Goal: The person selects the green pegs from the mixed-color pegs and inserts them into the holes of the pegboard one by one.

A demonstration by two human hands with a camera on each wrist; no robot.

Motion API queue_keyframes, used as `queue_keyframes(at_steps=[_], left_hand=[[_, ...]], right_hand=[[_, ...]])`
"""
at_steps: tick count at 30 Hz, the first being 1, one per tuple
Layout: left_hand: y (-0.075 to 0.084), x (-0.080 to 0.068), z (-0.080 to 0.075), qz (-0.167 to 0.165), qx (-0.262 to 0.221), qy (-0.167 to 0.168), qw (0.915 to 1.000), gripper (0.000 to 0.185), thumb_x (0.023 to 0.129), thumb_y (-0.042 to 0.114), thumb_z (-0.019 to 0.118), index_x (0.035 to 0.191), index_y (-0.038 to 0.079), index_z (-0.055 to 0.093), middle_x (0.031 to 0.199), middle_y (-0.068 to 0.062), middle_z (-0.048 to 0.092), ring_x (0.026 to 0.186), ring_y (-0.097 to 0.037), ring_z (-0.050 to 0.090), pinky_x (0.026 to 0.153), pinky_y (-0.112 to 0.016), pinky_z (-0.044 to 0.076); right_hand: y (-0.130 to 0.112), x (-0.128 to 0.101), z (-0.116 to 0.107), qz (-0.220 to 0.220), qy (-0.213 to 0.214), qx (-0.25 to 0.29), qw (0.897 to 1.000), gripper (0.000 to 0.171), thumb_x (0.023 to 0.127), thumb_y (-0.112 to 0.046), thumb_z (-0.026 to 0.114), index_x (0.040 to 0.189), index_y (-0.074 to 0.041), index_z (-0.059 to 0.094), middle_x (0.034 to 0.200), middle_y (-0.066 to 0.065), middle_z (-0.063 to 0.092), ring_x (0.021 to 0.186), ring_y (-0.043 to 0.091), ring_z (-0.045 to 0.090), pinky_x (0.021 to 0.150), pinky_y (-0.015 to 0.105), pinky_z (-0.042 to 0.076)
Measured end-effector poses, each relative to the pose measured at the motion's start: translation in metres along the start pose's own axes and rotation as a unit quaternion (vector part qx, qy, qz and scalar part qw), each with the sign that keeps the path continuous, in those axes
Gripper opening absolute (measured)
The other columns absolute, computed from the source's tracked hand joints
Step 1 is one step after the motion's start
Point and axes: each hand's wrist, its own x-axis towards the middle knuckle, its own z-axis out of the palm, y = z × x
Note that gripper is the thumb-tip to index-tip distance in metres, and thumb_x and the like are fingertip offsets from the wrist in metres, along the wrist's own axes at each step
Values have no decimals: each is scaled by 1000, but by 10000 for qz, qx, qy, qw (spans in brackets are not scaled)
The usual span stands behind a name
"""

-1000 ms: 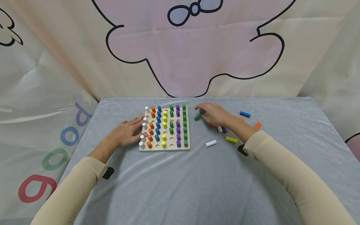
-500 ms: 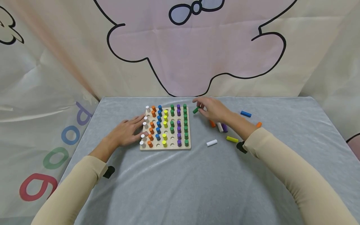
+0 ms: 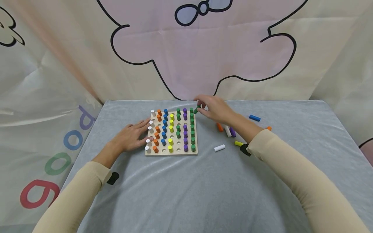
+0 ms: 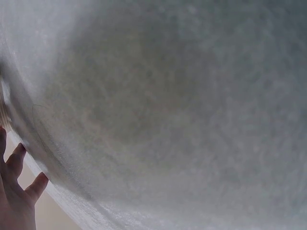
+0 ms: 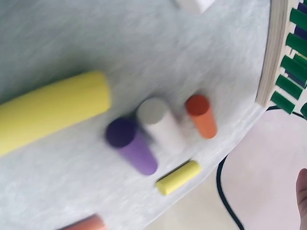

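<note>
A wooden pegboard (image 3: pixel 163 154) on the cloth bears columns of white, orange, blue, yellow, green and purple pegs, with several bare holes between them. My left hand (image 3: pixel 132 137) rests along its left edge, fingers spread beside the white pegs; the left wrist view catches part of this hand (image 4: pixel 18 201) at its lower left. At the board's far right corner, my right hand (image 3: pixel 217 108) pinches a green peg (image 3: pixel 197 110) between thumb and fingers. That peg is tilted, close to the top of the right-hand green column. Only a bit of the right hand (image 5: pixel 302 194) enters the right wrist view.
Right of the board lie loose pegs: orange (image 3: pixel 220 127), white (image 3: pixel 227 131), purple (image 3: pixel 232 132), another white (image 3: pixel 219 148), yellow (image 3: pixel 238 143) and blue (image 3: pixel 254 118). A second yellow peg (image 5: pixel 178 177) shows in the right wrist view. A curtain (image 3: pixel 244 48) hangs behind the table.
My right hand has moved left and away from me with the green peg, from beside the loose pegs to the board's far right corner. The left hand keeps its place.
</note>
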Motion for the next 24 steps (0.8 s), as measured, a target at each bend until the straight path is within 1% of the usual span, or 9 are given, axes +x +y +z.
queue_keyframes(at_steps=[5, 10, 19, 24], left_hand=[[0, 1, 1, -4, -1, -31, 10000, 81, 99, 60, 43, 158, 8, 23, 166, -9, 15, 147, -38, 26, 107, -62, 31], [-1, 1, 2, -17, -9, -17, 10000, 80, 99, 59, 43, 158, 7, 25, 166, -9, 15, 147, -39, 25, 108, -63, 30], [-3, 0, 3, 20, 5, 11, 10000, 81, 99, 60, 43, 158, 8, 24, 166, -9, 14, 148, -37, 25, 108, -62, 31], [-3, 0, 3, 21, -18, 35, 10000, 80, 99, 60, 43, 158, 9, 25, 166, -8, 14, 148, -37, 26, 107, -62, 31]], right_hand=[[-9, 7, 6, -147, 24, 5, 9999, 37, 93, -14, 72, 127, -5, 62, 105, 7, 71, 94, 21, 64, 83, 36, 51], [-20, 15, 13, -267, 55, 19, 9996, 36, 93, -17, 72, 126, -6, 63, 104, 7, 71, 94, 22, 65, 84, 35, 51], [-36, 25, 31, -247, -56, 125, 9996, 35, 90, -19, 76, 122, -7, 65, 103, 6, 73, 94, 22, 67, 86, 35, 51], [-39, 28, 39, -210, -118, 27, 9997, 36, 90, -21, 76, 121, -7, 65, 103, 6, 73, 94, 21, 66, 91, 37, 49]])
